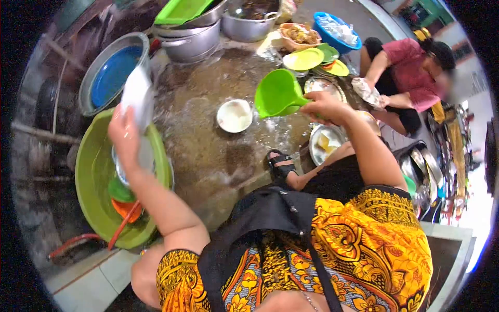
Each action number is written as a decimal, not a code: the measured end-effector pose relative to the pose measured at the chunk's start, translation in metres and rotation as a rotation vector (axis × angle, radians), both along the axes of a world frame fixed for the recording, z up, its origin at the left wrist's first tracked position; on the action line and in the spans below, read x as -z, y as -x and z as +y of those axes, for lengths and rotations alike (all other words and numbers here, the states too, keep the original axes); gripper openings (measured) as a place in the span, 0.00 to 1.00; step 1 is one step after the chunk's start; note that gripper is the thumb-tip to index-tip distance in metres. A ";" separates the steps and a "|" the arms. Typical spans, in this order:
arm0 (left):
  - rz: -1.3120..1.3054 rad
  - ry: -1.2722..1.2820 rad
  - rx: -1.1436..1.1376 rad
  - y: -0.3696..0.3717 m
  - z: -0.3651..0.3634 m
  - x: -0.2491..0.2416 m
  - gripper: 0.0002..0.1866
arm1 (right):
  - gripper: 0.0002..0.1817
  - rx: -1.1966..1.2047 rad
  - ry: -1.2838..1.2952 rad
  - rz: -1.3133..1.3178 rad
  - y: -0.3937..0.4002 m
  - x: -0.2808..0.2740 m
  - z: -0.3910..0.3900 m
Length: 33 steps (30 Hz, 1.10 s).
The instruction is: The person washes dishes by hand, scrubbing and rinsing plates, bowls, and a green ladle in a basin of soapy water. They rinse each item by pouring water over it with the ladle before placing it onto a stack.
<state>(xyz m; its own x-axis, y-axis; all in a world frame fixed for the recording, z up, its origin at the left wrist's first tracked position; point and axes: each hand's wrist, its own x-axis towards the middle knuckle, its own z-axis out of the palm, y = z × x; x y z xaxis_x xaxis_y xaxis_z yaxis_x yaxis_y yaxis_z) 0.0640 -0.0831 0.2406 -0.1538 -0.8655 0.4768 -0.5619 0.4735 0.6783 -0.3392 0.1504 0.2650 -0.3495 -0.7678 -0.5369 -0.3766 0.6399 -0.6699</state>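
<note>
My left hand (125,132) is closed on the edge of a white dish (137,96), tilted nearly upright above the rim of a large green basin (88,174). Inside that basin lie a green item (121,191) and an orange item (126,209) beside a pale round dish. My right hand (327,107) grips the handle of a bright green dipper (279,93), its open bowl held over the wet floor (208,83). A white bowl (234,116) sits on the floor between my hands.
Stacked metal pots (192,44) and a grey tub (86,88) stand at the back left. Plates (303,59) and a blue basin (340,48) are at the back right. A co-worker (416,78) crouches there, holding a cloth-like item. A red hose (125,224) crosses the green basin's rim.
</note>
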 end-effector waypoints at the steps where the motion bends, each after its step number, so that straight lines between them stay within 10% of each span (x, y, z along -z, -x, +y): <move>1: -0.046 -0.013 -0.024 -0.011 0.001 0.000 0.18 | 0.14 -0.003 -0.027 -0.020 -0.001 -0.002 -0.001; 8: -0.592 -0.192 -0.459 -0.047 0.010 0.066 0.11 | 0.14 -0.039 -0.032 -0.098 -0.014 0.002 -0.006; 18: -0.892 -0.664 -0.235 -0.057 0.004 0.127 0.18 | 0.16 -0.067 -0.003 -0.146 -0.024 -0.004 -0.010; 22: -0.604 -0.130 -0.295 -0.021 -0.002 0.116 0.15 | 0.16 -0.071 0.043 -0.113 -0.025 -0.011 -0.012; 24: -0.363 0.173 -0.199 0.039 0.011 0.096 0.13 | 0.20 -0.117 0.019 -0.027 -0.028 -0.018 -0.014; 33: -0.845 -0.247 0.546 0.191 0.053 0.308 0.16 | 0.30 -0.231 -0.141 0.093 -0.034 -0.012 -0.030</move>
